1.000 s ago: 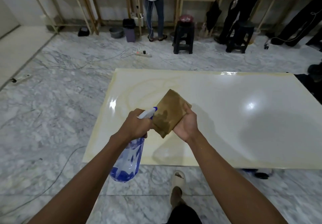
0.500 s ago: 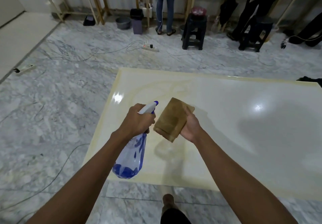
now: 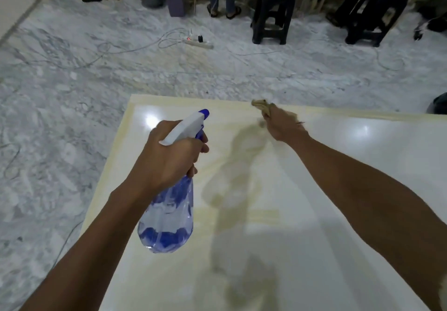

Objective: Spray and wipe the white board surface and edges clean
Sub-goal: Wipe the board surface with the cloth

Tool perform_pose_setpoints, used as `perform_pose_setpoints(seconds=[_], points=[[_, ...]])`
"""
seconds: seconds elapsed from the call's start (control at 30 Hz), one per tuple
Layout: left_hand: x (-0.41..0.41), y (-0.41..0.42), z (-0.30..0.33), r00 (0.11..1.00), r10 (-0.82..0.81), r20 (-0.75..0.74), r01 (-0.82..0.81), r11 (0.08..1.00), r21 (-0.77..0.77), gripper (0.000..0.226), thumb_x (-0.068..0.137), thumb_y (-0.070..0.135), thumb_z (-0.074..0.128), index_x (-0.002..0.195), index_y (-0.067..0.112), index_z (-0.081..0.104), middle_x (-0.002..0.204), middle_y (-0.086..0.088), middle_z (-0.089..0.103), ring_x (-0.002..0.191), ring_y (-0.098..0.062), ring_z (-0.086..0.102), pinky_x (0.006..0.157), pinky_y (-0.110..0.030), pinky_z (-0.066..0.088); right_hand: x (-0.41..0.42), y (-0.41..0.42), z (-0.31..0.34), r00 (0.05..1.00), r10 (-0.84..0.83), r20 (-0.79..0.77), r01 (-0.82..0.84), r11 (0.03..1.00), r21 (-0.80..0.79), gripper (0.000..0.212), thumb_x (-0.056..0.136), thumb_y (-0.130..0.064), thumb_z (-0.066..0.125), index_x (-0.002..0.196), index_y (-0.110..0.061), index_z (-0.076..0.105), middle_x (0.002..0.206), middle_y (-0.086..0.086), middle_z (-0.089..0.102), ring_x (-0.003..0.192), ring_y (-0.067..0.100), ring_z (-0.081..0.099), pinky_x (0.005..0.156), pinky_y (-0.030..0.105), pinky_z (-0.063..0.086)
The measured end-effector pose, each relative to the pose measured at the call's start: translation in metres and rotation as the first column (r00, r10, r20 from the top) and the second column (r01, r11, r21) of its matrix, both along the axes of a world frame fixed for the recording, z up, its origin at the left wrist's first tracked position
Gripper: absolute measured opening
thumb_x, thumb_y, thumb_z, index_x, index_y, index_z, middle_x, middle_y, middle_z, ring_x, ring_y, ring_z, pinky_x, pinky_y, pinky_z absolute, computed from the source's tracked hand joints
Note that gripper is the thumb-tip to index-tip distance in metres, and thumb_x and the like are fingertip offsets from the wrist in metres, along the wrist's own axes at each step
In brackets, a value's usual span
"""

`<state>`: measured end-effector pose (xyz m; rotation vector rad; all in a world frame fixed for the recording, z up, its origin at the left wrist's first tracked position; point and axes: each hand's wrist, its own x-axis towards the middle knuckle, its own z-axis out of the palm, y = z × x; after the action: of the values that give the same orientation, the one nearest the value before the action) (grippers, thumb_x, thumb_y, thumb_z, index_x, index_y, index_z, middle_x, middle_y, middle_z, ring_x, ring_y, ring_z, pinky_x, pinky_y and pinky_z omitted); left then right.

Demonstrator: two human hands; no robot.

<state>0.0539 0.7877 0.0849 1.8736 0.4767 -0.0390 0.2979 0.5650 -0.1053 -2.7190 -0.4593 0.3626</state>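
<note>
Left hand (image 3: 169, 158): fingers wrapped round the neck of the spray bottle (image 3: 169, 214), held above the board's near-left part.
Right hand (image 3: 283, 124): fingers clamped on the brown cloth (image 3: 260, 104), at the far edge.
White board (image 3: 362, 165): glossy, lying over the marble floor (image 3: 60, 117).

The left hand (image 3: 169, 155) grips a spray bottle (image 3: 169, 216) above the white board (image 3: 314, 214). At one o'clock, the right hand (image 3: 283, 124) presses a brown cloth (image 3: 260, 104) against the board's far edge.
</note>
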Motion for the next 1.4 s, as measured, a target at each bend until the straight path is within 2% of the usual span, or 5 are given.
perform_pose_setpoints(seconds=[0.13,0.53,0.87,1.03,1.4], points=[[-0.003,0.007,-0.031,0.999,-0.01,-0.049,0.014,0.996,0.085,0.021,0.086,-0.003,0.049,0.079,0.005,0.068,0.084,-0.015,0.075,0.036,-0.01,0.053,0.05,-0.03,0.054,-0.03,0.013,-0.067,0.994,0.051,-0.101,-0.08,0.948,-0.307,0.061,0.101,-0.056,0.02,0.154,-0.041,-0.006,0.165,-0.002,-0.014,0.151,0.033,-0.016,0.115,0.061,-0.012],[-0.116,-0.039,-0.024,0.988,-0.084,-0.126,0.085,0.996,0.006,0.021,0.072,0.015,0.05,0.074,0.003,0.068,0.057,0.003,0.07,0.042,-0.017,0.057,0.057,-0.039,0.058,-0.28,-0.036,-0.065,0.996,0.088,-0.014,-0.089,0.975,-0.206,0.056,0.102,-0.054,0.003,0.152,-0.036,0.02,0.155,0.01,0.038,0.142,0.043,0.034,0.111,0.063,0.017],[-0.255,-0.075,-0.033,0.96,-0.14,-0.243,0.113,0.986,-0.121,0.016,0.076,0.0,0.053,0.081,-0.007,0.067,0.084,-0.027,0.073,0.035,-0.018,0.049,0.059,-0.044,0.053,-0.513,-0.064,-0.034,0.964,0.108,-0.243,-0.161,0.965,-0.209,0.057,0.103,-0.046,0.023,0.154,-0.041,-0.004,0.163,-0.003,-0.022,0.146,0.025,-0.031,0.116,0.057,-0.013],[-0.233,-0.067,-0.018,0.975,-0.13,-0.178,0.102,0.982,-0.156,0.032,0.069,0.011,0.052,0.087,-0.012,0.066,0.09,-0.033,0.072,0.036,-0.017,0.047,0.058,-0.042,0.052,-0.454,-0.068,0.062,0.882,-0.121,-0.455,0.294,0.897,0.331,0.037,0.106,-0.036,0.036,0.137,-0.022,0.052,0.135,0.001,0.059,0.124,0.02,0.055,0.102,0.034,0.043],[-0.077,0.003,0.002,1.0,-0.027,-0.002,0.027,1.0,-0.015,0.025,0.073,0.012,0.047,0.081,-0.002,0.067,0.081,-0.016,0.074,0.035,-0.012,0.05,0.055,-0.038,0.055,-0.092,0.04,0.069,0.984,-0.065,-0.164,0.112,0.948,0.297,0.037,0.102,-0.033,0.036,0.131,-0.016,0.054,0.12,0.005,0.063,0.102,0.026,0.06,0.088,0.037,0.046]])
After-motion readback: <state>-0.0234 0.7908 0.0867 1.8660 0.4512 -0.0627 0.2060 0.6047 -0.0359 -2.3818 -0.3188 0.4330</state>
